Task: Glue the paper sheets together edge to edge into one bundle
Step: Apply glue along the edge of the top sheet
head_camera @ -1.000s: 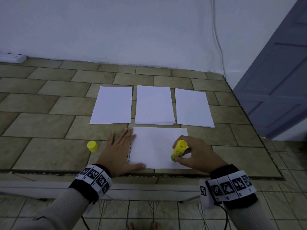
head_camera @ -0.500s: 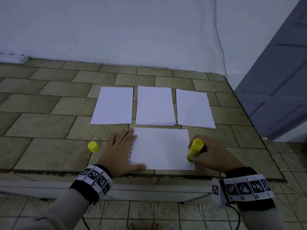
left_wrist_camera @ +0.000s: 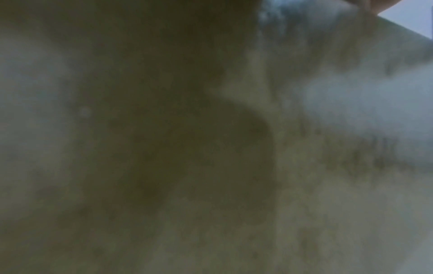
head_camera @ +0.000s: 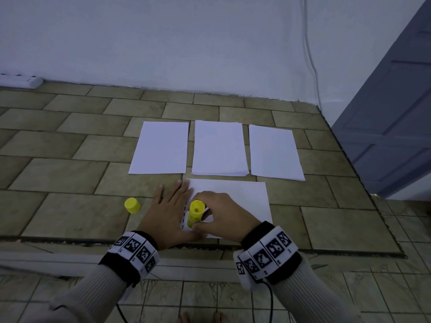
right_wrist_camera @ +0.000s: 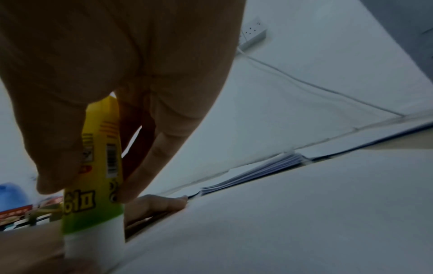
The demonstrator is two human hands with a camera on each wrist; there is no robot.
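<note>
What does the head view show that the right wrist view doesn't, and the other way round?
Only the head view shows the yellow cap lying on the tiled surface and the three paper stacks side by side.

Only the right wrist view shows the glue stick label, barcode and white lower end close up.

Both show the right hand gripping the glue stick, and the left hand flat at the left edge of the near sheet.
</note>
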